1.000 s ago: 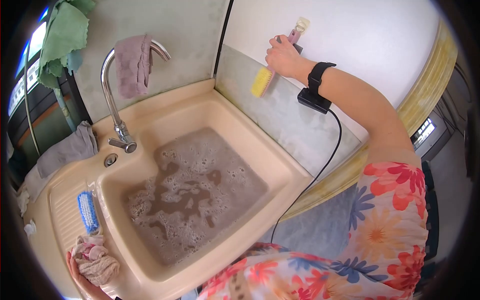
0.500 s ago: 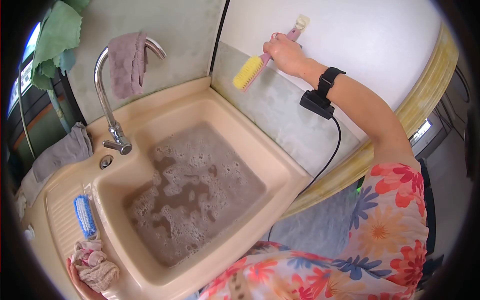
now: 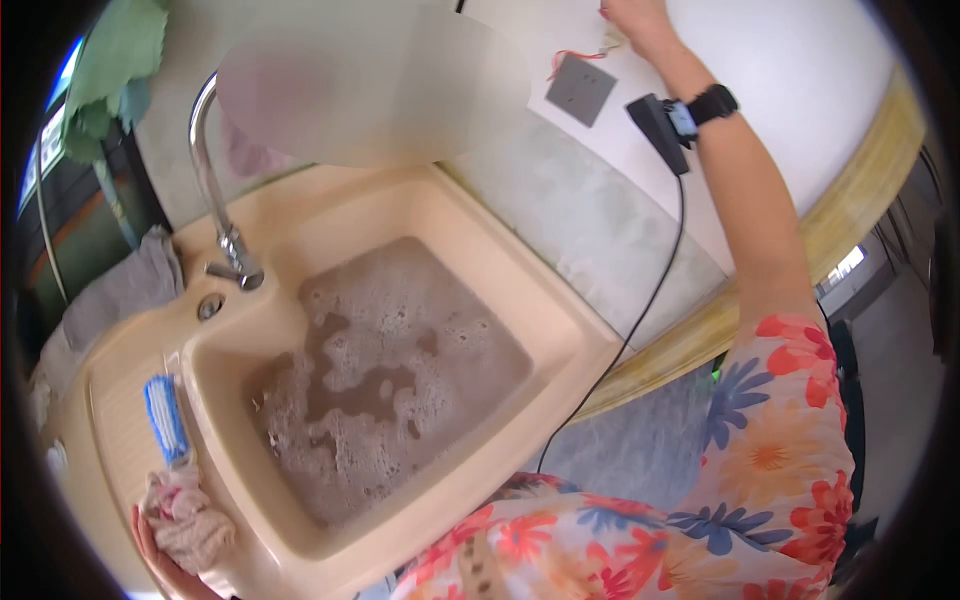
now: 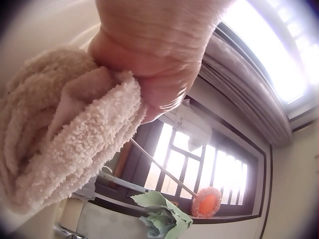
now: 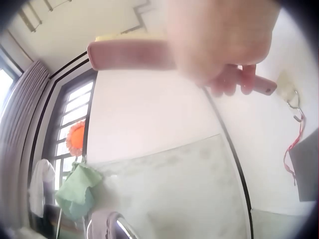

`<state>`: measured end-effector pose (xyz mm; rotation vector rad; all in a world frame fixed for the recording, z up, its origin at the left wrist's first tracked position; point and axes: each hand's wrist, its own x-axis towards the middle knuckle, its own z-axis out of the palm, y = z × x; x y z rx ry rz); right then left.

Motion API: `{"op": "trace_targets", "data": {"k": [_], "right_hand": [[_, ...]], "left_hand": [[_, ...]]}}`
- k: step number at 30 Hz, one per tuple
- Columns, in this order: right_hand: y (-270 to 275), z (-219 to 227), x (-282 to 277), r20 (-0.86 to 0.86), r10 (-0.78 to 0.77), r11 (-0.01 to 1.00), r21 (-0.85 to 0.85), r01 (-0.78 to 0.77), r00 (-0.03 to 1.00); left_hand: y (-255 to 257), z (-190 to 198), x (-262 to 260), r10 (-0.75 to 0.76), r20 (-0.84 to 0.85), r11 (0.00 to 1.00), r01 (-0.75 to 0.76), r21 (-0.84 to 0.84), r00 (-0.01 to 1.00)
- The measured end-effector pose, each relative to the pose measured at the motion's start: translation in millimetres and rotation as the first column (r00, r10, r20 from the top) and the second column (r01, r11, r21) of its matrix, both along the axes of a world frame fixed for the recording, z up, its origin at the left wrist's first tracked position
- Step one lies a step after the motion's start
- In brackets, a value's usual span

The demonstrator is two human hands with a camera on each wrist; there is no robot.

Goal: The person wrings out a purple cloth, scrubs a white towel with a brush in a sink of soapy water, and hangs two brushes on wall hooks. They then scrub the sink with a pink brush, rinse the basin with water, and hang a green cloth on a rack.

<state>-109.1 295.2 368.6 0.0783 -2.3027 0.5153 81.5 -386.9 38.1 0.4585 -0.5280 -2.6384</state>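
Observation:
In the right wrist view my right hand (image 5: 224, 45) grips a pink-handled scrub brush (image 5: 132, 55), its yellow bristles just showing along the top edge. The head view catches this hand (image 3: 645, 22) only at the top, beside a wall hook with a red cord; the brush does not show there. My left hand (image 4: 154, 55) holds a bunched beige terry cloth (image 4: 84, 139). In the head view this cloth (image 3: 190, 525) lies over the drainboard's near end, with the left fingers along its outer side.
The beige sink (image 3: 560, 300) holds murky, foamy water. A blue-and-white brush (image 3: 166, 418) lies on the ribbed drainboard. Beyond it are a chrome faucet (image 3: 205, 170) and a grey cloth (image 3: 125, 290). A dark grey plate (image 3: 582, 90) is on the wall; a black cable (image 3: 655, 310) runs from the right wrist.
My right hand has moved up with the brush, away from the wall hook, uncovering the grey plate and red cord. The left hand stays with the cloth.

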Motion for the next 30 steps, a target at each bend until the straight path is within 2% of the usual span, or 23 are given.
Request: {"op": "trace_targets", "data": {"k": [1, 2, 3, 4, 5, 7, 9, 10, 11, 12, 13, 15, 16, 18, 20, 22, 23, 25, 26, 27, 28, 29, 30], "right_hand": [[-10.8, -10.3, -7.3, -0.018, 0.069, 0.995, 0.072, -0.067, 0.997], [-38.2, -27.4, -2.5, 0.162, 0.109, 0.993, 0.026, -0.115, 0.981], [-68.9, -50.5, 8.8, 0.33, 0.159, 0.987, -0.025, -0.16, 0.93], [-85.7, -80.5, 10.9, 0.483, 0.257, 0.966, -0.124, -0.226, 0.837], [-100.2, -111.9, 14.9, 0.609, 0.348, 0.937, -0.222, -0.268, 0.713], [-139.1, -177.1, 37.3, 0.627, 0.588, 0.805, -0.515, -0.295, 0.51], [-174.3, -222.8, 61.7, 0.48, 0.808, 0.552, -0.818, -0.158, 0.342], [-188.8, -241.4, 71.3, 0.392, 0.881, 0.426, -0.901, -0.082, 0.263], [-202.5, -255.2, 79.1, 0.287, 0.939, 0.29, -0.957, 0.008, 0.191], [-216.3, -260.8, 87.4, 0.277, 0.946, 0.278, -0.96, 0.015, 0.168], [-228.9, -262.6, 94.9, 0.151, 0.978, 0.135, -0.984, 0.118, 0.147], [-242.7, -270.2, 100.9, -0.055, 0.99, -0.084, -0.97, 0.227, 0.131], [-242.9, -274.8, 99.3, -0.063, 0.991, -0.089, -0.968, 0.233, 0.115], [-231.1, -279.3, 94.1, -0.003, 0.997, -0.015, -0.989, 0.15, 0.077], [-195.5, -274.8, 80.0, 0.123, 0.98, 0.105, -0.987, 0.12, 0.154], [-152.7, -271.4, 69.8, 0.185, 0.917, 0.137, -0.978, 0.157, 0.353], [-141.4, -267.5, 68.8, 0.19, 0.917, 0.143, -0.977, 0.156, 0.35], [-128.4, -261.7, 67.8, 0.337, 0.901, 0.32, -0.941, 0.106, 0.273], [-129.1, -263.1, 67.9, 0.339, 0.9, 0.32, -0.941, 0.113, 0.275], [-134.0, -264.9, 68.0, 0.534, 0.843, 0.537, -0.829, -0.159, 0.062], [-138.5, -266.3, 68.3, 0.728, 0.68, 0.623, -0.636, -0.456, -0.087], [-142.0, -266.6, 70.7, 0.728, 0.68, 0.625, -0.638, -0.45, -0.088], [-146.6, -267.0, 74.0, 0.787, 0.593, 0.73, -0.615, -0.299, -0.17]], "left_hand": [[-18.5, -18.4, 0.2, 0.011, 0.311, 0.753, 0.197, -0.628, 0.95], [-49.0, -34.7, -3.4, 0.124, 0.413, 0.59, 0.268, -0.762, 0.902], [-48.6, -30.0, -3.0, 0.201, 0.403, 0.32, 0.329, -0.888, 0.893], [-69.2, -44.7, -2.7, 0.36, 0.411, 0.152, 0.382, -0.912, 0.838], [-29.5, -16.5, 4.1, 0.662, 0.119, -0.376, 0.465, -0.801, 0.74], [5.3, 15.6, 9.4, 0.614, -0.158, -0.598, 0.326, -0.732, 0.773], [48.8, 38.7, 2.8, 0.38, 0.026, -0.334, 0.163, -0.928, 0.925], [84.3, 51.9, -2.3, 0.178, 0.207, -0.046, 0.219, -0.975, 0.962], [108.3, 57.2, -10.6, -0.069, 0.264, -0.091, 0.257, -0.962, 0.962], [144.5, 63.1, -16.8, -0.226, 0.321, 0.041, 0.339, -0.94, 0.92], [176.9, 66.7, -22.6, -0.323, 0.328, -0.056, 0.328, -0.943, 0.888], [217.1, 49.4, -33.8, -0.534, 0.429, -0.029, 0.492, -0.87, 0.728], [231.2, 40.2, -41.5, -0.656, 0.413, -0.011, 0.538, -0.843, 0.632], [243.7, 36.5, -51.4, -0.7, 0.579, -0.09, 0.753, -0.652, 0.418], [247.3, 32.9, -56.0, -0.674, 0.56, -0.1, 0.691, -0.716, 0.482], [242.4, 33.7, -62.0, -0.561, 0.589, -0.333, 0.493, -0.804, 0.582], [240.4, 29.0, -63.9, -0.563, 0.586, -0.327, 0.494, -0.806, 0.583], [238.7, 17.2, -67.5, -0.592, 0.561, -0.39, 0.404, -0.827, 0.578], [240.0, 16.2, -68.8, -0.595, 0.565, -0.392, 0.407, -0.825, 0.573], [241.8, 16.0, -70.6, -0.583, 0.59, -0.426, 0.408, -0.807, 0.558], [243.0, 15.4, -72.2, -0.571, 0.614, -0.46, 0.408, -0.789, 0.544], [243.2, 12.5, -73.7, -0.573, 0.617, -0.462, 0.41, -0.787, 0.539], [242.2, 6.8, -75.2, -0.587, 0.631, -0.418, 0.477, -0.773, 0.508]]}}
